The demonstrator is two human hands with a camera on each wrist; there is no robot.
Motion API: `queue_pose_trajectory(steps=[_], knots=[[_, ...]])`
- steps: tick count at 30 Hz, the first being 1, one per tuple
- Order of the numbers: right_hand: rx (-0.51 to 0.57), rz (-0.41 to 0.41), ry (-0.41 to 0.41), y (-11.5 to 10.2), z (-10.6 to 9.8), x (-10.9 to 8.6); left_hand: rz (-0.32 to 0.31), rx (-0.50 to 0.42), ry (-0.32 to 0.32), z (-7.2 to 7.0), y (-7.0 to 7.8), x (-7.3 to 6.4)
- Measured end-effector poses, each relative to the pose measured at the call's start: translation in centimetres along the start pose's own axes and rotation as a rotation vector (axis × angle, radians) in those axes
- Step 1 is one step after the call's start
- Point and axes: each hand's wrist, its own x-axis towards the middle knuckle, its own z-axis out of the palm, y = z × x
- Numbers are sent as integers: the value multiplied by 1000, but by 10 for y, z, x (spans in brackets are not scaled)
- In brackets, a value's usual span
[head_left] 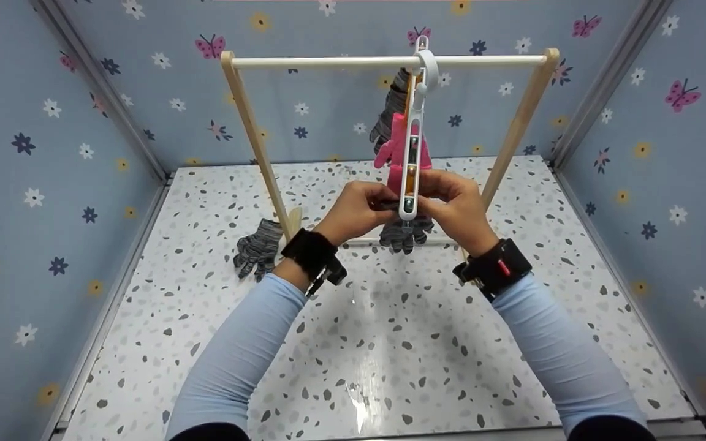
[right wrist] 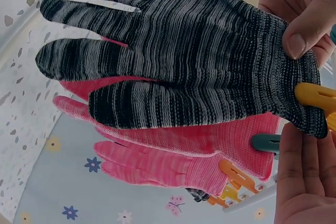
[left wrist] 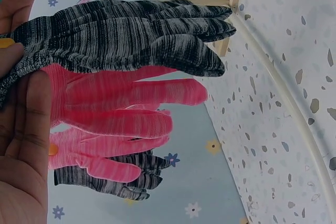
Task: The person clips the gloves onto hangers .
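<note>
A grey-and-black striped knit glove (right wrist: 199,51) hangs fingers-down at the near end of a white clip hanger (head_left: 411,141). A yellow clip (right wrist: 315,97) sits on its cuff. My left hand (head_left: 356,208) pinches this cuff, with the thumb flat on the knit in the right wrist view. From the other side my right hand (head_left: 460,205) holds the yellow clip, its fingertips by the cuff edge; its thumb's contact is partly hidden. Behind hang pink gloves (left wrist: 121,98), one under a teal clip (right wrist: 265,142), and a further striped glove (head_left: 383,122).
The hanger hooks over the white rod (head_left: 328,62) of a wooden-sided rack (head_left: 255,135). Another striped glove (head_left: 258,248) lies on the speckled tabletop (head_left: 359,343), beside the rack's left leg. Blue flowered panels (head_left: 16,184) enclose the table at the back and sides.
</note>
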Motion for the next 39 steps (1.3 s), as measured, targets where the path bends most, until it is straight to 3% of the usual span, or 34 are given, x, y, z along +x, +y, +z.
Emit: queue_pose_trajectory(steps=[8, 20, 28, 39], knots=[[-10, -12, -9, -6, -3, -4, 9, 24, 6, 1, 0, 2], [-46, -94, 35, -17, -15, -19, -2, -9, 35, 0, -4, 2], [-26, -103, -5, -23, -12, -31, -19, -13, 37, -1, -4, 1], [21, -126, -58, -25, 1, -41, 9, 21, 44, 0, -2, 1]])
